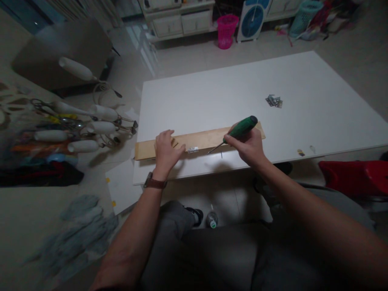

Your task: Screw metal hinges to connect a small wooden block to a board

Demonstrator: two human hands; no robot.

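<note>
A long, pale wooden board (209, 138) lies along the near side of a white panel (206, 97). My left hand (166, 149) grips it left of the middle, fingers over its top and thumb spread toward a small metal hinge (192, 149) on its near edge. Beside these fingers a small piece of wood (174, 142) shows, partly hidden. My right hand (250, 143) is closed around a green-handled screwdriver (242, 128). The tool slants down to the left, its tip right of the hinge and apart from it. Several loose metal hinges (274, 101) lie farther back on the panel.
Small bits (300, 152) lie near the panel's right front edge. A red plastic stool (354, 176) stands at right, and a bottle (212, 220) is on the floor by my feet. White lamp-like fittings (103, 127) crowd the left. Behind stand a pink basket (226, 32) and a fan (252, 22).
</note>
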